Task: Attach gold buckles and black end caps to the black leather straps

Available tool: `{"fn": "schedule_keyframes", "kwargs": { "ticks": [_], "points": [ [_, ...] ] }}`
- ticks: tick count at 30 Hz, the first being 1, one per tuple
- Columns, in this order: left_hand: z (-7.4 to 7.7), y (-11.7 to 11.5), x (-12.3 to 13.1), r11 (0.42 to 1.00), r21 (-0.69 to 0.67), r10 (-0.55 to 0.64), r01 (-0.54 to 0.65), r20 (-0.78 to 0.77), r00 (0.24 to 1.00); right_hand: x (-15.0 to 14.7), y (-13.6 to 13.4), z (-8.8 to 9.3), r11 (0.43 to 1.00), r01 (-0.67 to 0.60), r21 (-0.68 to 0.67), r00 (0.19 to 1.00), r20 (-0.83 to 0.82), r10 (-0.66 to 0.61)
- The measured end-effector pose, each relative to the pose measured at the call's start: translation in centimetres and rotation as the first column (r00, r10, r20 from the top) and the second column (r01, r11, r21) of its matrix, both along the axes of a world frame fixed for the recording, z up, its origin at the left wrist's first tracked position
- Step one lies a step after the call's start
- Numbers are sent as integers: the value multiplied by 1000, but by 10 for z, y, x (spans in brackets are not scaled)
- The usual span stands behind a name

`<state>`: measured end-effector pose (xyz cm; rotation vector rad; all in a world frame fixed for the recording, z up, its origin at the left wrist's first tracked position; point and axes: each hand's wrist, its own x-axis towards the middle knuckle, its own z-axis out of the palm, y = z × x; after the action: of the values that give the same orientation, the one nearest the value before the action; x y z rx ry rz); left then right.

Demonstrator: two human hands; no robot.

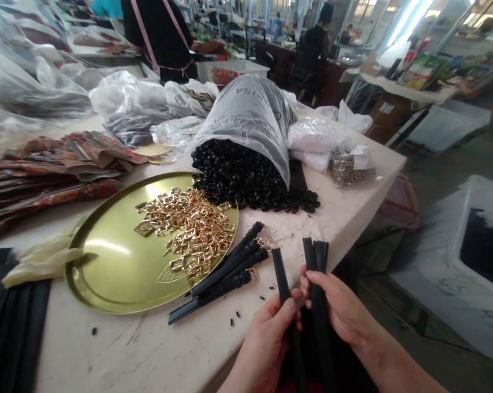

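My left hand [277, 322] is closed around one black strap [280, 270], thumb pressed on its face. Beside it, my right hand [332, 297] grips a small bundle of black straps [320, 255], their ends standing up above the fingers. Both hands are just off the table's near edge. To their left, several black straps fitted with gold buckles [225, 273] lie overlapping, partly against a round gold tray [102, 275]. Loose gold buckles [197, 229] are heaped on the tray. Behind it, small black loops [242, 174] spill out of a clear plastic bag [246, 109].
More black strips [12, 322] lie at the table's left edge, near a pale yellow cloth [45, 259]. Folded reddish-brown sheets [66, 164] are stacked at the left. A bag of metal rings [346, 170] sits back right. A white bin [434, 267] stands on the floor at right. Another person [160, 38] stands beyond the table.
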<state>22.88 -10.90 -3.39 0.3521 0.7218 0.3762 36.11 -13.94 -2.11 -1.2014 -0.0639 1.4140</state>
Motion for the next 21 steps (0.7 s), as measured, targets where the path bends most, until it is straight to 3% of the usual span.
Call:
{"fn": "schedule_keyframes", "kwargs": {
  "ticks": [6,9,15,21],
  "points": [
    [3,4,2,1000,-16,20,-20,-4,1000,1,2,-3,999,-40,-16,999,-19,40],
    [1,3,2,997,43,69,-69,-3,998,-3,1,-4,997,-69,19,997,-29,70],
    [-5,-4,1,991,129,45,-43,-18,999,-13,-8,1,992,-113,49,993,-17,114],
    [3,-17,-2,971,236,49,-27,-90,995,-16,-22,6,992,-97,80,994,-38,100]
  ]
}}
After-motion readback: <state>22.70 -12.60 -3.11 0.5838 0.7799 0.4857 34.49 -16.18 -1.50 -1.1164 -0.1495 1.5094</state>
